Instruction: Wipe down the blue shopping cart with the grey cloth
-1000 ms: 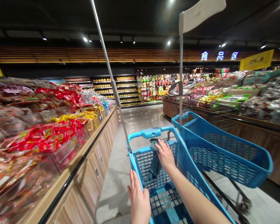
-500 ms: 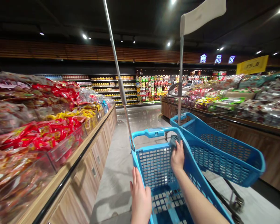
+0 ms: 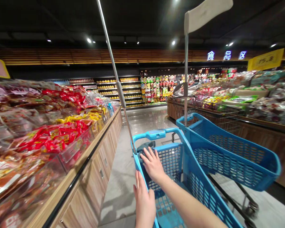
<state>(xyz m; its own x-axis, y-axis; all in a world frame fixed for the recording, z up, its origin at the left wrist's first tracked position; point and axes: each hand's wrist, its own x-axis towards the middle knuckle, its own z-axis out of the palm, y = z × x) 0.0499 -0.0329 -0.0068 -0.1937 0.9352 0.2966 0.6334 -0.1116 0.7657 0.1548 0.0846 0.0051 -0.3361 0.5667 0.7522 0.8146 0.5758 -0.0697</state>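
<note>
A blue plastic shopping cart with a mesh basket stands in front of me. My left hand holds its left rim, fingers laid along the outside and thumb toward the inside. My right hand presses a dark grey-blue cloth against the inner corner at the left, below the handle. The fingers of that hand are spread over the cloth, which shows above and left of them. A metal pole rises from the cart's left side, close to the cloth.
A second blue cart stands at the right, its pole carrying a white panel. Bins of red snack packets line the left. More packaged goods fill the right display. Stocked shelves stand beyond the tiled floor.
My right hand has moved left with the cloth, from the basket's right inner corner to its left one. My left hand stays on the left rim.
</note>
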